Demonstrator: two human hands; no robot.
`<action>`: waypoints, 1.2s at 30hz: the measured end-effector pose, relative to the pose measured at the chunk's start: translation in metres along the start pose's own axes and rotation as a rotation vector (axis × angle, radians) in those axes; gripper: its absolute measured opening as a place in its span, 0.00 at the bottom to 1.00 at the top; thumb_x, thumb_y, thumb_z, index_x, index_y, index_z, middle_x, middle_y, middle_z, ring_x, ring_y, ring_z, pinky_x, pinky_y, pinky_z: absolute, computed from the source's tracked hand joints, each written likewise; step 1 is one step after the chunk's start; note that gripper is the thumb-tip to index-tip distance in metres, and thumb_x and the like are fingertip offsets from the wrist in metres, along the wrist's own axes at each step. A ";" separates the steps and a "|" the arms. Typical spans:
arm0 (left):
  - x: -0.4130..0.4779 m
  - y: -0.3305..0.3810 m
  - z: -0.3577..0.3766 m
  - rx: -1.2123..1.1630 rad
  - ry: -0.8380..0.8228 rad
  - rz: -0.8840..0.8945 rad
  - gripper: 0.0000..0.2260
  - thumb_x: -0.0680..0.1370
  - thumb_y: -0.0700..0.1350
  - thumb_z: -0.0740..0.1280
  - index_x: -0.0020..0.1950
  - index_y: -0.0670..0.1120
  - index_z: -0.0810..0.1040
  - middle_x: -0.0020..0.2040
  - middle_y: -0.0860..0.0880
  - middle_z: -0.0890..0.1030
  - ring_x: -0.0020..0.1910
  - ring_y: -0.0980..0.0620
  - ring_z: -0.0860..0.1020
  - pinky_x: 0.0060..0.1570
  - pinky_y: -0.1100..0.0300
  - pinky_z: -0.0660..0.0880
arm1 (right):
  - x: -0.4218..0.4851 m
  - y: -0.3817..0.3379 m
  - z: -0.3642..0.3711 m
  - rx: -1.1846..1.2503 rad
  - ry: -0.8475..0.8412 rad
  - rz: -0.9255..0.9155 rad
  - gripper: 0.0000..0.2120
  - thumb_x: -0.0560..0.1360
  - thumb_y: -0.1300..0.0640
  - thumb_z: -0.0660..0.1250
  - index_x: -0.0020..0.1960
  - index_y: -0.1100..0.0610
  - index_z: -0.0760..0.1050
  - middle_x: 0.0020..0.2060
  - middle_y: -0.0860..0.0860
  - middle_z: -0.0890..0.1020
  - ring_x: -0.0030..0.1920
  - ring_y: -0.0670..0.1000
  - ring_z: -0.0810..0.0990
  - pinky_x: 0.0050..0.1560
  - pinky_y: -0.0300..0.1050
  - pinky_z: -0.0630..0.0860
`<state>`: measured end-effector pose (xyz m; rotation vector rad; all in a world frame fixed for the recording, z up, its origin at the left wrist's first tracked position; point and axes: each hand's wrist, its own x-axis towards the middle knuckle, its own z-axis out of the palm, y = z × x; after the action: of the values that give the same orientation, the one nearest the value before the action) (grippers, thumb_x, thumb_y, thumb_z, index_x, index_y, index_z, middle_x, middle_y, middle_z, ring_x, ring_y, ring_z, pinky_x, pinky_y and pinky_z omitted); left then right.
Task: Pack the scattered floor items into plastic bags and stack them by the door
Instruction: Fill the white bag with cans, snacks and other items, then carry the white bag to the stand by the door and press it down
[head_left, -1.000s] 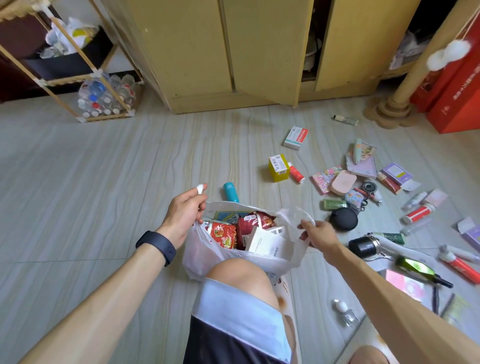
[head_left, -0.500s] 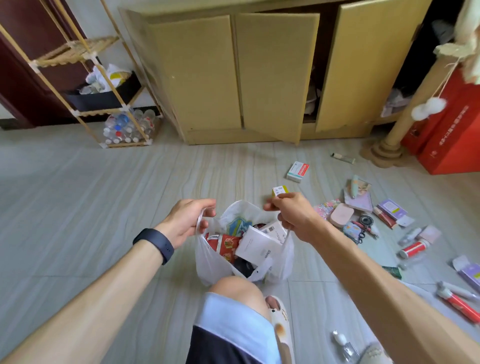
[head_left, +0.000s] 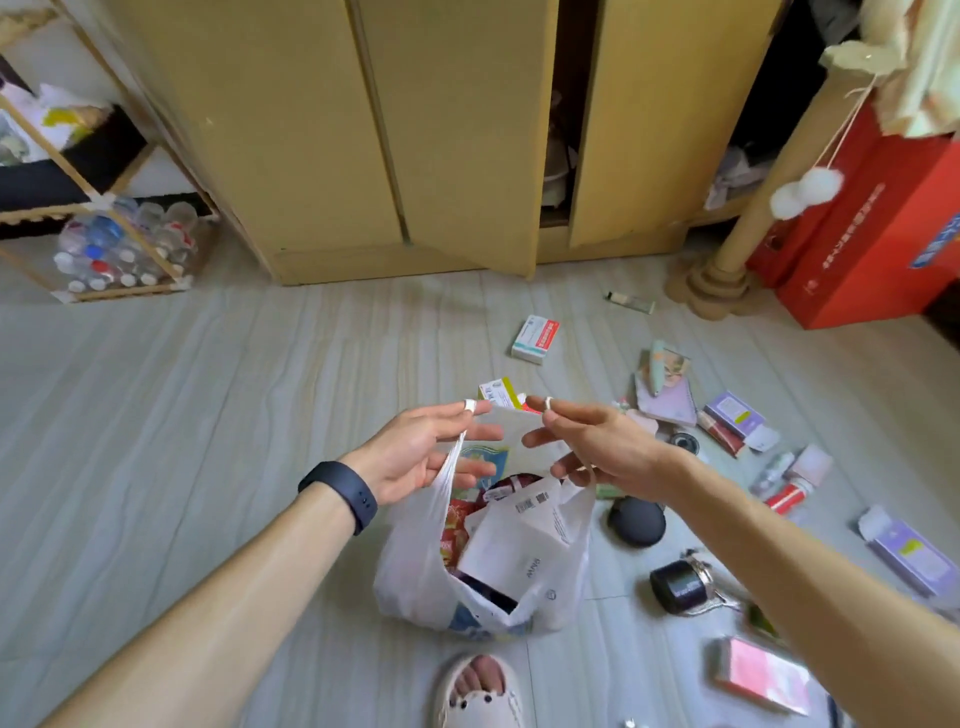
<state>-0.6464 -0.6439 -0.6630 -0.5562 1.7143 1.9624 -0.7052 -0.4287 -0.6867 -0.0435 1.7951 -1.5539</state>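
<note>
Both arms are stretched forward, palms turned inward; the left hand (head_left: 431, 452) and right hand (head_left: 587, 447) are held with fingers straight and spread, a thin handle looped over each index finger; the crinkled white plastic bag (head_left: 415, 571) is seen below them at six o'clock, stuffed with a flat white carton (head_left: 519, 545); a round black pouch (head_left: 636, 519) is seen at its three o'clock.

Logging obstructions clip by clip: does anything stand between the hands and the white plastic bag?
Nothing visible does. The white plastic bag has its handles looped over fingers of the left hand and the right hand, both above its open top.
</note>
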 end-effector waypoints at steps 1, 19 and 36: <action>0.016 -0.002 0.004 0.009 -0.028 -0.015 0.13 0.83 0.45 0.60 0.67 0.50 0.76 0.58 0.46 0.83 0.44 0.43 0.84 0.39 0.56 0.82 | 0.008 0.003 -0.008 -0.021 -0.019 0.007 0.16 0.83 0.49 0.60 0.69 0.46 0.73 0.49 0.50 0.84 0.31 0.48 0.77 0.28 0.38 0.67; 0.003 0.039 0.029 0.218 0.169 -0.504 0.13 0.77 0.33 0.61 0.57 0.43 0.81 0.38 0.48 0.85 0.30 0.49 0.72 0.26 0.63 0.62 | -0.023 -0.005 0.002 0.193 0.066 0.353 0.14 0.84 0.52 0.57 0.67 0.52 0.73 0.42 0.51 0.86 0.27 0.46 0.73 0.28 0.32 0.67; -0.282 0.435 -0.022 -0.227 0.232 -0.326 0.09 0.78 0.42 0.69 0.55 0.40 0.81 0.43 0.46 0.85 0.28 0.54 0.77 0.30 0.64 0.72 | -0.211 -0.484 0.072 0.105 0.190 0.244 0.12 0.84 0.54 0.57 0.65 0.52 0.74 0.45 0.53 0.87 0.24 0.46 0.61 0.23 0.35 0.59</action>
<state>-0.6767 -0.7356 -0.1535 -1.1088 1.4226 1.9206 -0.7226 -0.5154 -0.1607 0.3713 1.7830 -1.5117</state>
